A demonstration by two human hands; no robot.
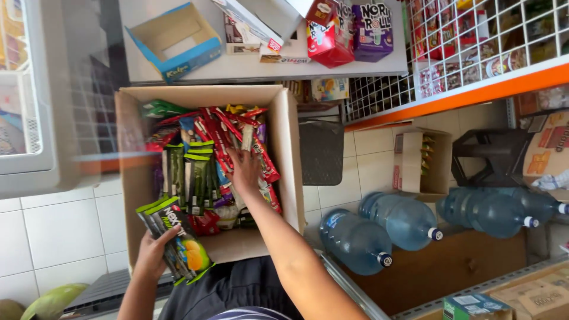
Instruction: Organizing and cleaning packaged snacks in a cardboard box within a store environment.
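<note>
Near the camera, the person's left hand (155, 252) is closing around a fanned bunch of dark snack packets with green tops and a yellow-green fruit picture (178, 240), holding them at the near-left corner of a large open brown cardboard box (293, 160) — the packets' long sides are running diagonally, from the upper left down to the lower right. Just beyond, the right hand (244, 172) is reaching straight forward into the middle of the box, palm down with fingers spread over the heap; whether it is gripping anything cannot be told from here. A row of matching green-topped dark packets (192, 178) is standing just to the left of that hand, long axis pointing away from the person, so the right hand is lying nearer to them than the left. Long red-wrapped snack bars (222, 139) are lying slantwise over and beside the fingers, crowding the far half of the box. Off to the right, blue plastic water jugs (355, 240) are lying on their sides on the tiled floor. Farther back, an empty blue-edged cardboard tray (178, 41) and red and purple snack cartons (349, 29) are sitting on a grey shelf (136, 65) — beside a white wire rack (474, 35).
</note>
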